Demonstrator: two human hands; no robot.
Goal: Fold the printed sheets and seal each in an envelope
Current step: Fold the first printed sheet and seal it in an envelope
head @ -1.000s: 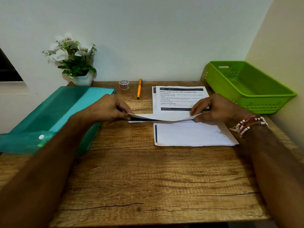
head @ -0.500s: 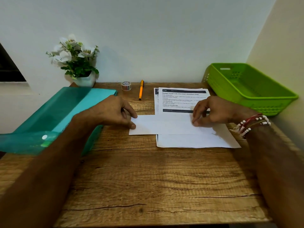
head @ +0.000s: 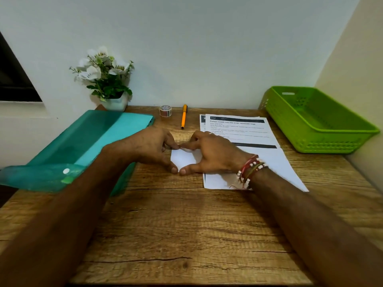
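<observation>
On my feed, the folded white paper sheet [head: 183,159] lies flat on the rough-grained brown wooden table [head: 186,224]. It is a small smooth rectangle, mostly covered by the two hands. The left hand [head: 151,148] rests on its left part and the right hand [head: 211,154] on its right. Neither hand is grasping: the fingers are spread and only gently bent, pressing the paper down. Forefinger tips meet at the far edge and thumb tips at the near edge, so I see a white patch framed between them.

The right palm also overlaps the stack of printed white sheets [head: 248,131], which lies just right of the folded piece, with black header bars and fine text on its far half. Red, white and green beaded bracelets [head: 248,168] circle the right wrist.

A glossy teal plastic folder [head: 93,141] lies at the left, a perforated lime-green plastic basket [head: 310,121] at the right. Near the wall are a slim orange pen [head: 183,117], a small roll of clear tape [head: 165,111] and a white pot of white flowers [head: 107,79].
</observation>
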